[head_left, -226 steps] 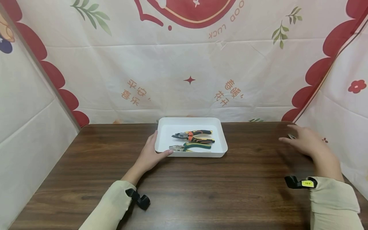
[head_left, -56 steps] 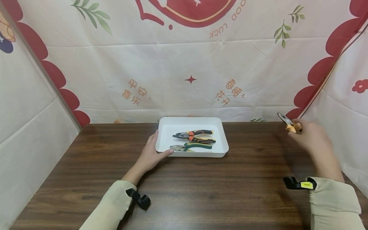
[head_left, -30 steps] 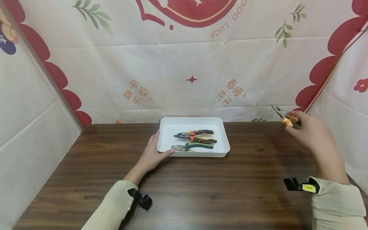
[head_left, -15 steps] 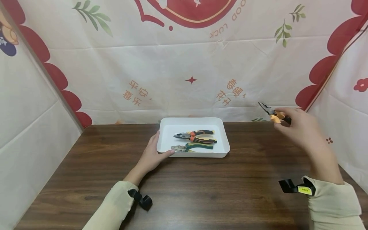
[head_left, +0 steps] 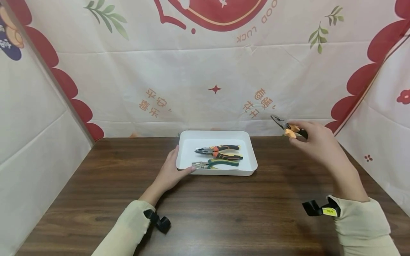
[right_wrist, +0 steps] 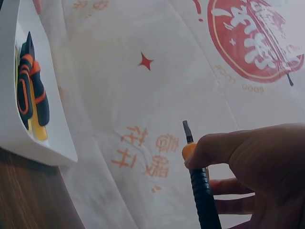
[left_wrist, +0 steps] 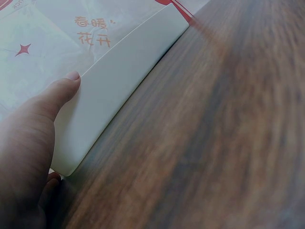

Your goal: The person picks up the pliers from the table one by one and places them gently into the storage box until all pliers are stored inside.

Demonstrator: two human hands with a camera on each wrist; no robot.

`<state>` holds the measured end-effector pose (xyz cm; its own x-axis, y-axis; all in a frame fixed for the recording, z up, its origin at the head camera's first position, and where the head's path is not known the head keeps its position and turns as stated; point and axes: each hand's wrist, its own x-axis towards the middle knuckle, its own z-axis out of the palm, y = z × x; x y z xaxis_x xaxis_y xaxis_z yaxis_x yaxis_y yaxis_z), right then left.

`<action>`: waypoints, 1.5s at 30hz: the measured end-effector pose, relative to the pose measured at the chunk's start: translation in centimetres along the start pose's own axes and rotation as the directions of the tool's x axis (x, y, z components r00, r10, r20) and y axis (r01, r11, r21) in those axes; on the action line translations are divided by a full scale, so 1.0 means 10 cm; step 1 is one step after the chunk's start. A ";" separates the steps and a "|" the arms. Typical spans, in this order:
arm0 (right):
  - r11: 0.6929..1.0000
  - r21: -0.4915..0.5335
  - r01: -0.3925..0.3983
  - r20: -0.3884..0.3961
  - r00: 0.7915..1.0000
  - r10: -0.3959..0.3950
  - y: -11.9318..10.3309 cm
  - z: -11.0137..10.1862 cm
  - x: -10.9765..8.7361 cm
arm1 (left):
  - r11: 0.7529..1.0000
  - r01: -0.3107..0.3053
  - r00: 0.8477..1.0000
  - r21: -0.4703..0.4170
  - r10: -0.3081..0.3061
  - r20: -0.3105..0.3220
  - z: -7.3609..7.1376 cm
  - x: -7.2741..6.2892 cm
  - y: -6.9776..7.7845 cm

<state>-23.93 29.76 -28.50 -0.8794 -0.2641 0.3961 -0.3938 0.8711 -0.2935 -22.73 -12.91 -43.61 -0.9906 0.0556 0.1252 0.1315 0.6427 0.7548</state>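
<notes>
In the head view my left hand [head_left: 169, 172] holds the near left corner of a white tray [head_left: 251, 172], thumb along the front wall and fingers along the left side. The left wrist view shows that thumb [left_wrist: 64, 90] at the tray's rim. Inside the tray lie pliers with orange-and-black handles [head_left: 225, 156] and, nearer the front, pliers with green handles [head_left: 224, 162]. Right of the tray, raised above the table, my right hand [head_left: 317, 142] pinches another pair of pliers [head_left: 290, 131], yellow-orange and black on the handles. Their dark metal nose points up and left.
Everything stands on a dark wooden table [head_left: 224, 213]. A white printed cloth [head_left: 179, 78] hangs right behind its far edge, and similar cloth panels close off both sides. Each sleeve carries a black wrist mount, such as the right one [head_left: 320, 209].
My right hand has picked up the yellow-orange and black pliers at the table's far right, lifted them and carried them left toward the tray. The left hand and the tray have stayed put.
</notes>
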 end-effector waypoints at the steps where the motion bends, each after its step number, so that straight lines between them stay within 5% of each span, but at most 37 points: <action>1: 1.000 0.006 0.004 0.000 1.000 -0.004 -0.02 0.01 0.01 | 1.000 0.001 1.000 0.000 -0.001 -0.001 0.00 0.00 0.00; 29: 0.971 0.055 0.234 0.014 0.972 -0.235 -0.72 0.29 0.28 | 1.000 -0.009 1.000 -0.019 0.009 -0.013 0.01 0.02 -0.02; 36: 0.964 0.130 0.231 0.063 0.969 -0.240 -0.91 0.36 0.30 | 1.000 -0.002 1.000 -0.021 0.002 -0.012 0.01 0.01 -0.01; 45: 0.914 0.119 0.387 -0.032 0.922 -0.386 -0.97 0.53 0.30 | 1.000 -0.004 1.000 -0.022 0.004 -0.012 0.00 0.01 -0.01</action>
<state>-24.20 18.26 -29.09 -0.6502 -0.5667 0.5061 -0.7322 0.6451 -0.2184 -22.87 -12.94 -43.67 -0.9895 0.0495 0.1359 0.1368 0.6254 0.7682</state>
